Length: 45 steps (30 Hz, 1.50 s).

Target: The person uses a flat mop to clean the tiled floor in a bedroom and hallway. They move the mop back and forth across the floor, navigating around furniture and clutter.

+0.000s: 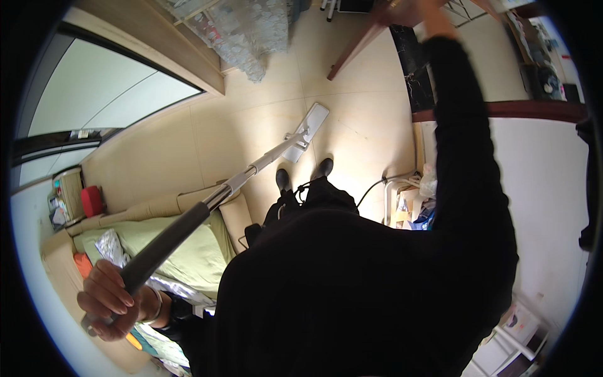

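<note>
My left hand (pixel 109 301) is wrapped around the dark grip of a flat mop (pixel 165 245), near the handle's end. From there the mop's telescopic pole slants down to a pale rectangular mop head (pixel 314 120), which lies on the tiled floor just ahead of my feet. My right hand (pixel 435 19) reaches far forward to the top edge of the view, beside a reddish-brown wooden piece of furniture (pixel 360 42). Blur and the picture's edge hide its fingers, so I cannot tell whether it touches the wood.
To the left stands a beige sofa (pixel 238 217) with a green cover (pixel 188 257). A red object (pixel 92 201) is beyond it. A patterned cover (pixel 268 33) hangs over a shelf at the front. On the right, a rack with bags (pixel 414 207) stands by a white wall (pixel 537 174).
</note>
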Motion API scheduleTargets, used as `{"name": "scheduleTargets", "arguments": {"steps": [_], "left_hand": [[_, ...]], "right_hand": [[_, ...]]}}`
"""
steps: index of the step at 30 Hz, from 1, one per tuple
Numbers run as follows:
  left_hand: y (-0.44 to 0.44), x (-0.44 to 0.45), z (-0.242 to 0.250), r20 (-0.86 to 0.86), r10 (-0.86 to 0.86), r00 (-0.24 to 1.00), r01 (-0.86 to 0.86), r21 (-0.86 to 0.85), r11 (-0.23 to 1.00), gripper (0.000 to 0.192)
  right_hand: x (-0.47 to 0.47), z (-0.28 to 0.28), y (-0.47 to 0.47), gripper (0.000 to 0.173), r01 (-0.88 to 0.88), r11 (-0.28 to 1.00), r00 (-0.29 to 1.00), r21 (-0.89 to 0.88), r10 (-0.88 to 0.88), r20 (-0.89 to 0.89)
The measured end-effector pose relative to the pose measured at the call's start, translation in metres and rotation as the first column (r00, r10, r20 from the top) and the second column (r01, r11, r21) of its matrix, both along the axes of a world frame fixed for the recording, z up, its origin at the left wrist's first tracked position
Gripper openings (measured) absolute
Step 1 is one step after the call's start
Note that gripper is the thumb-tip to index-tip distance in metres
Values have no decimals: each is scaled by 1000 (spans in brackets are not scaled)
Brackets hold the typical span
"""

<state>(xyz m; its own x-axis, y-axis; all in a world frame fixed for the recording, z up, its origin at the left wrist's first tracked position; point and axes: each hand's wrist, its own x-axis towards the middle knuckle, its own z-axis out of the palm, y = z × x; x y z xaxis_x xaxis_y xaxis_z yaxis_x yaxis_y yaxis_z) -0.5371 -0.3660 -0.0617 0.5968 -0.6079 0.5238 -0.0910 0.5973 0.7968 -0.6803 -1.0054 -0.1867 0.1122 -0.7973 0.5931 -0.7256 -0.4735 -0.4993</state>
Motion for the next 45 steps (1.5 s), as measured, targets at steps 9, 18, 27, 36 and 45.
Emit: {"name": "scheduleTargets", "arguments": {"steps": [9,18,27,36,45], "left_hand": [[19,7,-19,-19,392,920,-391,52,919,25],[76,2,55,116,657,745,-641,-150,753,16],[53,-20,-5,182,761,623,-776,20,630,11],[-13,-11,-39,448,745,494,-748,-217,627,22],[-72,-12,-34,476,644,599,-588,-284,757,25]], "right_hand": [[58,-335,477,55,-717,-436,573,545,-813,104],[153,-291,555,20,-724,-528,655,444,-729,200],[251,-317,530,16,-710,-409,644,573,-707,293],[278,-336,499,11,-584,-527,744,618,-652,147],[202,-322,422,7,-778,-345,586,525,-700,408]]}}
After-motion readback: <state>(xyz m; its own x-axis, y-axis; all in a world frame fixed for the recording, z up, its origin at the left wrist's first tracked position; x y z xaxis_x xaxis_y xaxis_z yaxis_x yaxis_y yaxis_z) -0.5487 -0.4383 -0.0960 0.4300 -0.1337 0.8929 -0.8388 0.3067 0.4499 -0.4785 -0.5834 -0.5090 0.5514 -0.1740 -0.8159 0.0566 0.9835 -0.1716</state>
